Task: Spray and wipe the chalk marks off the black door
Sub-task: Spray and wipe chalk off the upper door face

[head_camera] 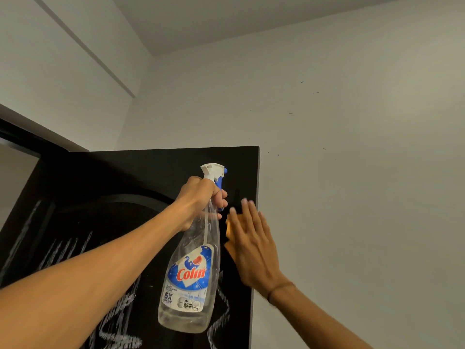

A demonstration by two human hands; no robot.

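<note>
Head cam; tilted up, close to door [141, 177] top.

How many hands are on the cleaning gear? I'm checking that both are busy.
2. The left hand grips the neck of the spray bottle in front of the black door; the right hand presses an orange cloth flat against the door's right edge.

This is looking like a room in a home: plain pale painted walls [352, 122] are meeting a white ceiling [226, 18] at a corner, a black panelled door [141, 172] is standing open and carrying scribbled chalk marks [63, 250], and a household spray cleaner bottle [191, 280] (labelled "Colin") is showing.
</note>
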